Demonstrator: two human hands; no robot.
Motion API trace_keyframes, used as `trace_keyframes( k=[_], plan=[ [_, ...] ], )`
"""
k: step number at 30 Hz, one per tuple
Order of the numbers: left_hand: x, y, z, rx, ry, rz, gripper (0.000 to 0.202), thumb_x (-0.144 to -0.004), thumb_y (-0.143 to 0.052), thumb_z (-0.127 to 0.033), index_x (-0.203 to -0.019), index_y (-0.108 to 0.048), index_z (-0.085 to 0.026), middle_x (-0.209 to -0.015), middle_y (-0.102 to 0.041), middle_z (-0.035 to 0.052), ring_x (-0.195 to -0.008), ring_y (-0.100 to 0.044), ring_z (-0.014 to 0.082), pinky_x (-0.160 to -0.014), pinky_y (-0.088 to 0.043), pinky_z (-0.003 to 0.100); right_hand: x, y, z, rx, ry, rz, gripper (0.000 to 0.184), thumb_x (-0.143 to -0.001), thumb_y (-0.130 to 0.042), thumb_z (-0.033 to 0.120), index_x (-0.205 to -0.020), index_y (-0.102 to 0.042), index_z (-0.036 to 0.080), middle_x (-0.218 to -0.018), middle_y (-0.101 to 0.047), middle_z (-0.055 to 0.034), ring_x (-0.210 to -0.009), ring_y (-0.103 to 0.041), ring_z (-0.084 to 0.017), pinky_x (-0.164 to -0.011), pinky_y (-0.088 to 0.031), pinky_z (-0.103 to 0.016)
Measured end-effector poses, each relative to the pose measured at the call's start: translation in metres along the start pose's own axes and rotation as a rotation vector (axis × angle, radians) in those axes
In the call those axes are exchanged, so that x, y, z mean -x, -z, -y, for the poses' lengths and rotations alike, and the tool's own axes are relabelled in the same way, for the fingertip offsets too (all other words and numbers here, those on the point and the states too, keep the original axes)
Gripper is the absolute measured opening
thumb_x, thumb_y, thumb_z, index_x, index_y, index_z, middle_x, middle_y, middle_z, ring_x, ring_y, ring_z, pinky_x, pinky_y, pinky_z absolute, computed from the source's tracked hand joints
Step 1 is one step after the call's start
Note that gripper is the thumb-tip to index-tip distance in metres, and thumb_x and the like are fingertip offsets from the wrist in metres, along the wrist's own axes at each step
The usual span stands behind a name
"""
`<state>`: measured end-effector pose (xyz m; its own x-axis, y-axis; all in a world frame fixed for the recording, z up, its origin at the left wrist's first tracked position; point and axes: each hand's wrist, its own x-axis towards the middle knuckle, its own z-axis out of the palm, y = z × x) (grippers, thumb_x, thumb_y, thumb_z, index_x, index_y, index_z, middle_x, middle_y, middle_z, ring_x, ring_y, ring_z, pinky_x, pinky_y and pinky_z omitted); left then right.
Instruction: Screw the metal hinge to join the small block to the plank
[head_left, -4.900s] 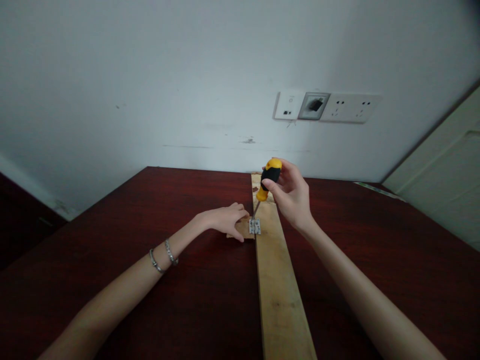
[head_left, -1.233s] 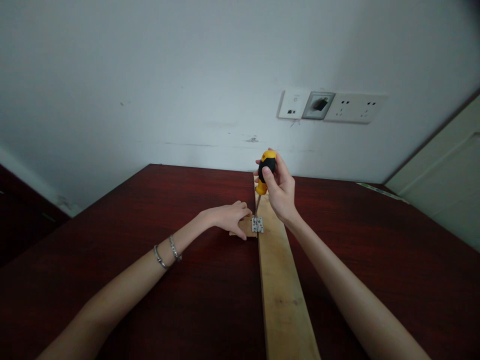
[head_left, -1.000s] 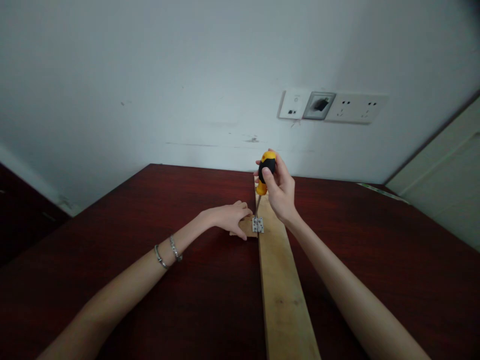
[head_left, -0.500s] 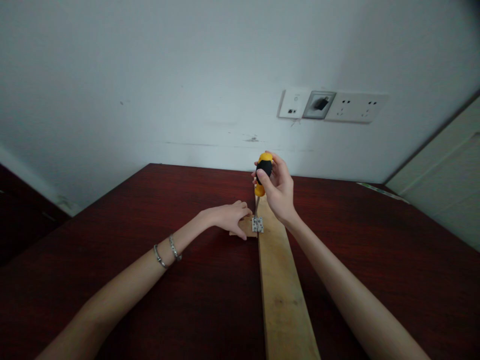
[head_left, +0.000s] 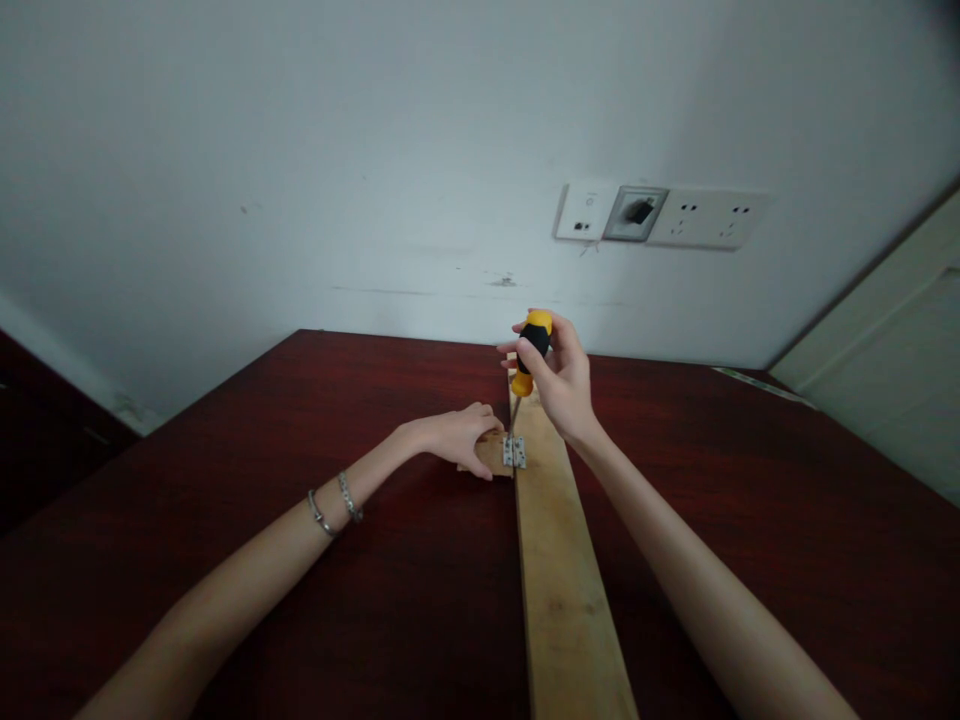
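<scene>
1. Hinge (head_left: 515, 453), metal: opened flat, one leaf on the wood block (head_left: 493, 456) at 9 o'clock, the other on the long plank (head_left: 566, 560) at 3 o'clock.
2. Screwdriver (head_left: 535, 334), yellow and black: handle leaning toward 1 o'clock, tip down at the hinge's 12 o'clock edge.
3. Right hand (head_left: 565, 395): fingers curled around the handle.
4. Left hand (head_left: 463, 438): thumb and fingers parted, gripping the block's sides on the surface (head_left: 390, 620).
5. Progress, judged: hinge positioned across both pieces; screwdriving seems under way; remainder uncertain.
6. Obscured: screw heads too small to count; tip contact indistinct; block partly covered; plank cut off toward 5 o'clock.
</scene>
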<state>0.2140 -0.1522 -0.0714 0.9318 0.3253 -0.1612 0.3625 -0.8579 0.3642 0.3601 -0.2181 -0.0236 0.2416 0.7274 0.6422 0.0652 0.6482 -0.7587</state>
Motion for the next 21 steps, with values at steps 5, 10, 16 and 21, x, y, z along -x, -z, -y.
trace_keyframes(
  k=[5,10,16,21],
  plan=[
    [0.0,-0.003,0.002,0.057,-0.014,-0.019,0.063,-0.062,-0.07,-0.043,-0.115,-0.048,-0.019,-0.107,-0.042,0.0047,-0.1,-0.045,0.0213,-0.089,-0.039,0.03,0.0,0.0,0.003,-0.017,0.014,0.02,0.034,-0.08,-0.059,0.04,-0.108,-0.044,0.028,-0.096,-0.056,-0.0012,-0.066,-0.056,-0.009,-0.06,-0.05,-0.026],
    [0.0,-0.005,0.001,0.081,-0.009,-0.03,0.061,-0.062,-0.07,-0.041,-0.113,-0.045,-0.018,-0.107,-0.04,0.0051,-0.103,-0.044,0.022,-0.092,-0.038,0.031,-0.001,0.004,-0.005,-0.018,-0.028,0.012,0.038,-0.083,-0.053,0.041,-0.118,-0.046,0.03,-0.093,-0.055,-0.0008,-0.067,-0.053,-0.01,-0.061,-0.047,-0.027],
    [-0.001,-0.008,0.0,0.082,0.002,-0.052,0.058,-0.061,-0.069,-0.036,-0.109,-0.043,-0.019,-0.107,-0.039,0.0045,-0.106,-0.041,0.0229,-0.094,-0.037,0.034,-0.006,0.008,-0.014,-0.074,-0.066,0.056,0.043,-0.084,-0.042,0.041,-0.126,-0.044,0.029,-0.099,-0.058,-0.0046,-0.074,-0.056,-0.015,-0.067,-0.049,-0.033],
    [-0.002,-0.011,0.002,0.062,-0.014,-0.073,0.056,-0.06,-0.07,-0.036,-0.107,-0.043,-0.019,-0.106,-0.039,0.0043,-0.105,-0.038,0.0231,-0.095,-0.036,0.035,-0.006,0.009,-0.014,-0.105,-0.087,0.041,0.041,-0.082,-0.051,0.042,-0.12,-0.049,0.027,-0.099,-0.059,-0.0041,-0.077,-0.058,-0.015,-0.069,-0.05,-0.034]
  ],
)
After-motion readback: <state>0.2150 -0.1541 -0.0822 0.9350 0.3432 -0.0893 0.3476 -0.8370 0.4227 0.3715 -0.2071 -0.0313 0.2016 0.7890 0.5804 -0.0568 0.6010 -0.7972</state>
